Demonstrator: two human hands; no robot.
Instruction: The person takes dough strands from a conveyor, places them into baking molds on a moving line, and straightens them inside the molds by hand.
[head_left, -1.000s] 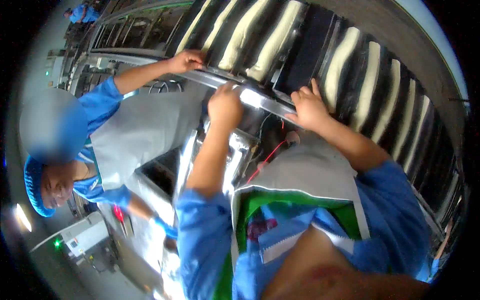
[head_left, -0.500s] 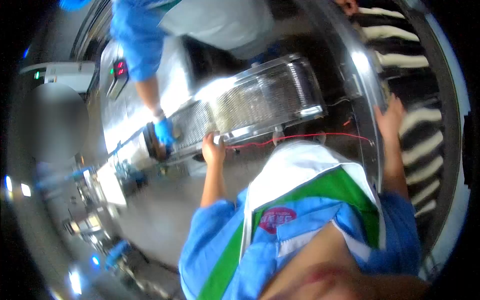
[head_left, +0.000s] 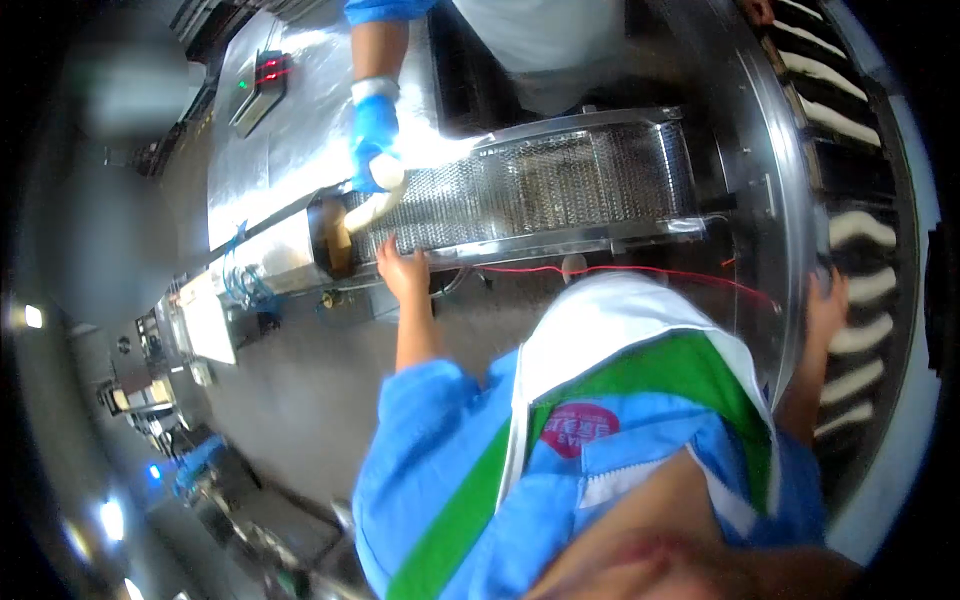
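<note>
My left hand (head_left: 403, 270) rests at the near rail of a mesh conveyor (head_left: 545, 180), its fingers spread near the metal edge and holding nothing. Over on the right, my right hand (head_left: 826, 305) lies at the inner edge of a dark conveyor, fingers apart, close to long white dough-like strips (head_left: 862, 285). Just beyond my left hand, a co-worker's blue-gloved hand (head_left: 374, 140) holds a pale, elongated dough-like piece (head_left: 372, 212) over the mesh conveyor's left end.
A shiny metal table (head_left: 310, 130) carries a small device with a red display (head_left: 268, 72). A red cord (head_left: 620, 268) runs in front of the conveyor. The co-worker's white apron (head_left: 555, 40) is across from me. Machinery stands at lower left.
The view has shifted and sharpened. The co-worker's gloved hand has moved up from the conveyor's left end, and a pale piece now shows in it. My hands keep about the same places.
</note>
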